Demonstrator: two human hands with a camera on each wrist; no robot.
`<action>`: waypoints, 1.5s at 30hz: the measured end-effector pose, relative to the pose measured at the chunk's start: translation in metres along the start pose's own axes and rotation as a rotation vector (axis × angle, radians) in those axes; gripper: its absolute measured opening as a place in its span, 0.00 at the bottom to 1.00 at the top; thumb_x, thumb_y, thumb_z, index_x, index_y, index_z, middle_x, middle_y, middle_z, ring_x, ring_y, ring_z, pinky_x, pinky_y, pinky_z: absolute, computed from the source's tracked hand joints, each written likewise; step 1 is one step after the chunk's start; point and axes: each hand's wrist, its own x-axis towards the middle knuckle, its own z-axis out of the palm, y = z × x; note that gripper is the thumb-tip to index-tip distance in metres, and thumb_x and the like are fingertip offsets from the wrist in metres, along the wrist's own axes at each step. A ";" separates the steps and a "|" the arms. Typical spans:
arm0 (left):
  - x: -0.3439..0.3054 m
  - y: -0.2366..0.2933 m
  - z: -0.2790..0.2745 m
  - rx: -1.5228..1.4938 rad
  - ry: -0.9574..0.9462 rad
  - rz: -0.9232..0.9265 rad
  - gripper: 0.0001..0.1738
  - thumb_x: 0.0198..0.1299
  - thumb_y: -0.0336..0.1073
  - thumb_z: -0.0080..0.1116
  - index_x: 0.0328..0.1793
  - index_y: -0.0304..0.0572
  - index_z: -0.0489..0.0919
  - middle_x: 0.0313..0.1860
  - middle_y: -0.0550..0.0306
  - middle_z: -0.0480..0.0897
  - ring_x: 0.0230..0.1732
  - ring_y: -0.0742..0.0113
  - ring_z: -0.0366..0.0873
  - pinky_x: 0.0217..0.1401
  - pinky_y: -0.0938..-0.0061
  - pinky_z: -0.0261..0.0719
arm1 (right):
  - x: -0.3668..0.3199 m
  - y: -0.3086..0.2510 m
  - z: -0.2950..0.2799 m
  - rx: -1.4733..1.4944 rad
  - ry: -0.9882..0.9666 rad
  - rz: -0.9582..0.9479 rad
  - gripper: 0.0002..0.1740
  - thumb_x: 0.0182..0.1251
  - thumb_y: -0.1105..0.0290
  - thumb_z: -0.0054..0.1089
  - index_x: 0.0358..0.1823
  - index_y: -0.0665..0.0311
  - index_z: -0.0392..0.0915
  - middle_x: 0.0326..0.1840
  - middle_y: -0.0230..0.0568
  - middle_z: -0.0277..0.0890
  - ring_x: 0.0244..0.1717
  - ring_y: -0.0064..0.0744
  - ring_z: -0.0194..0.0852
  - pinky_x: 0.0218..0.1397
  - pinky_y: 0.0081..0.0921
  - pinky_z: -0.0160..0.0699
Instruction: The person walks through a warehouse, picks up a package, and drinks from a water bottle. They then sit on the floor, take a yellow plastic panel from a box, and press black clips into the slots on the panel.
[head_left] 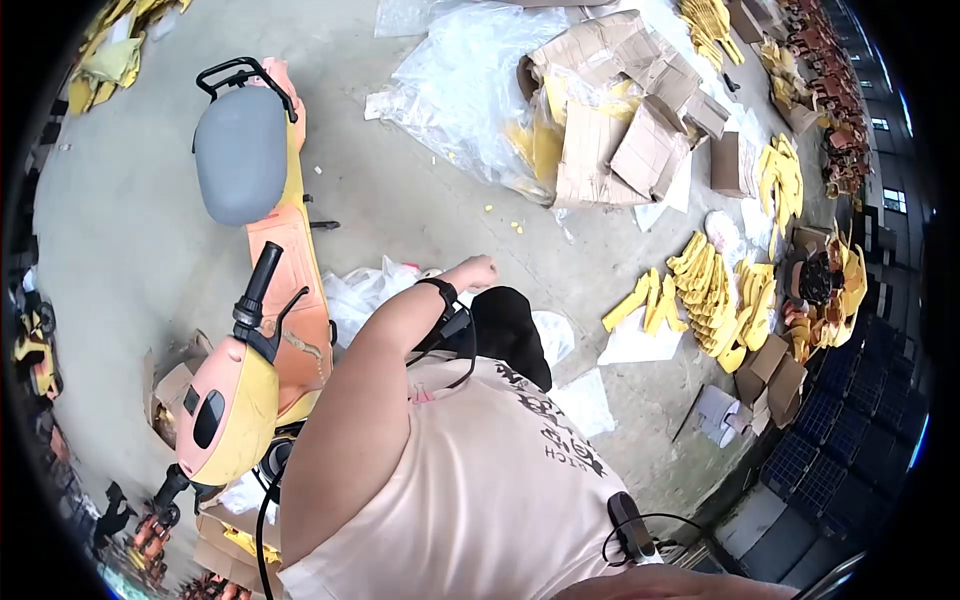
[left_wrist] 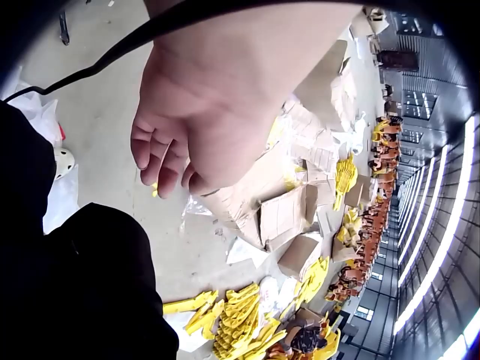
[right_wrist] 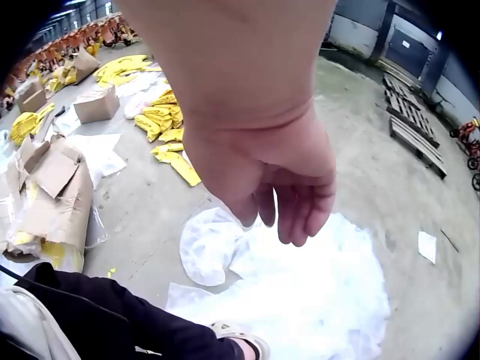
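Observation:
My left hand [head_left: 472, 272] is held out in front of the body, a black band round its wrist. In the left wrist view its fingers [left_wrist: 160, 161] hang loosely curled with nothing in them. A pink and yellow scooter [head_left: 285, 270] with a grey seat stands to the left of this arm, and clear plastic wrap [head_left: 370, 295] lies on the floor between. My right hand [right_wrist: 274, 180], seen in the right wrist view, hangs with relaxed, empty fingers. It overlaps white plastic sheeting [right_wrist: 300, 292] on the floor in that view.
Torn cardboard [head_left: 620, 135] and a large plastic sheet [head_left: 460, 90] lie ahead on the concrete floor. Yellow panels [head_left: 705, 290] are laid in rows to the right, near small cardboard boxes [head_left: 770, 375]. Wooden pallets [right_wrist: 416, 131] lie by the wall.

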 end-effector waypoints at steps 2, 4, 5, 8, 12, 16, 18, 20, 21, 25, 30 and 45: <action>0.010 0.027 -0.073 -0.062 0.081 -0.017 0.18 0.62 0.41 0.53 0.54 0.39 0.79 0.31 0.54 0.84 0.23 0.67 0.80 0.30 0.72 0.79 | 0.007 -0.035 -0.018 -0.001 0.007 0.032 0.15 0.68 0.69 0.55 0.52 0.70 0.74 0.34 0.46 0.80 0.30 0.32 0.80 0.33 0.24 0.79; 0.020 0.047 -0.144 -0.204 0.177 -0.025 0.18 0.64 0.40 0.53 0.56 0.39 0.78 0.31 0.56 0.84 0.27 0.69 0.80 0.32 0.73 0.79 | 0.037 -0.079 -0.033 0.014 0.007 0.027 0.14 0.67 0.69 0.54 0.50 0.70 0.74 0.32 0.46 0.79 0.29 0.32 0.79 0.31 0.24 0.79; 0.030 0.043 -0.176 -0.251 0.236 -0.040 0.17 0.61 0.40 0.53 0.52 0.39 0.79 0.32 0.54 0.84 0.30 0.66 0.81 0.33 0.70 0.79 | 0.061 -0.106 -0.042 0.017 0.008 0.013 0.14 0.67 0.70 0.54 0.50 0.70 0.74 0.32 0.46 0.79 0.28 0.32 0.79 0.30 0.24 0.79; 0.047 0.016 -0.272 -0.164 0.380 -0.075 0.16 0.63 0.42 0.51 0.50 0.40 0.79 0.33 0.53 0.84 0.31 0.65 0.81 0.34 0.70 0.79 | 0.168 -0.205 -0.077 0.015 0.008 -0.120 0.13 0.67 0.70 0.54 0.48 0.70 0.74 0.30 0.46 0.79 0.26 0.32 0.78 0.28 0.24 0.78; 0.010 -0.029 -0.356 -0.378 0.741 -0.359 0.16 0.63 0.40 0.53 0.54 0.43 0.78 0.32 0.56 0.84 0.28 0.67 0.80 0.32 0.71 0.78 | 0.323 -0.442 -0.136 0.226 0.149 -0.284 0.09 0.64 0.73 0.50 0.43 0.69 0.73 0.26 0.46 0.75 0.19 0.32 0.72 0.20 0.26 0.72; -0.067 -0.058 -0.384 -0.736 0.785 -0.548 0.16 0.64 0.38 0.52 0.56 0.42 0.76 0.29 0.54 0.80 0.25 0.68 0.77 0.27 0.73 0.76 | 0.343 -0.822 -0.172 0.523 0.211 -0.641 0.18 0.65 0.70 0.50 0.56 0.69 0.70 0.32 0.46 0.78 0.22 0.31 0.76 0.21 0.22 0.72; -0.086 -0.096 -0.399 -0.972 0.733 -0.576 0.07 0.61 0.33 0.55 0.43 0.39 0.76 0.26 0.54 0.78 0.25 0.67 0.77 0.24 0.73 0.73 | 0.310 -0.993 -0.159 0.412 0.122 -0.884 0.17 0.68 0.69 0.52 0.55 0.67 0.71 0.35 0.44 0.79 0.24 0.27 0.76 0.23 0.20 0.74; -0.091 -0.135 -0.395 -0.861 0.760 -0.511 0.04 0.56 0.28 0.54 0.38 0.40 0.75 0.24 0.54 0.76 0.25 0.67 0.77 0.22 0.74 0.70 | 0.254 -1.136 -0.122 0.216 0.072 -1.050 0.19 0.67 0.70 0.53 0.59 0.66 0.71 0.41 0.42 0.80 0.34 0.27 0.79 0.36 0.23 0.79; -0.101 -0.117 -0.397 -1.103 0.820 -0.506 0.05 0.55 0.28 0.53 0.38 0.41 0.75 0.24 0.54 0.77 0.25 0.67 0.77 0.22 0.74 0.70 | 0.218 -1.195 -0.094 0.151 0.007 -1.139 0.20 0.66 0.72 0.53 0.59 0.66 0.71 0.43 0.40 0.79 0.37 0.27 0.79 0.41 0.24 0.78; -0.059 -0.178 -0.435 -1.573 0.374 -0.250 0.09 0.62 0.31 0.47 0.47 0.40 0.74 0.39 0.52 0.82 0.30 0.67 0.78 0.29 0.77 0.73 | 0.154 -1.370 0.029 -0.211 -0.022 -1.586 0.21 0.54 0.85 0.55 0.52 0.68 0.75 0.44 0.41 0.76 0.40 0.31 0.77 0.44 0.26 0.78; 0.038 -0.156 -0.678 -0.657 0.250 -0.544 0.18 0.66 0.37 0.50 0.60 0.40 0.72 0.40 0.56 0.81 0.34 0.66 0.79 0.36 0.71 0.78 | 0.252 -1.435 0.127 -0.550 0.113 -1.180 0.15 0.45 0.83 0.63 0.37 0.61 0.83 0.23 0.35 0.75 0.29 0.28 0.74 0.34 0.23 0.75; 0.231 0.041 -1.318 -0.278 0.713 0.015 0.15 0.62 0.43 0.59 0.44 0.38 0.79 0.27 0.63 0.78 0.27 0.75 0.72 0.32 0.79 0.71 | 0.346 -1.479 0.012 -0.391 0.219 -0.321 0.26 0.63 0.57 0.55 0.59 0.65 0.72 0.50 0.44 0.78 0.48 0.38 0.77 0.47 0.40 0.78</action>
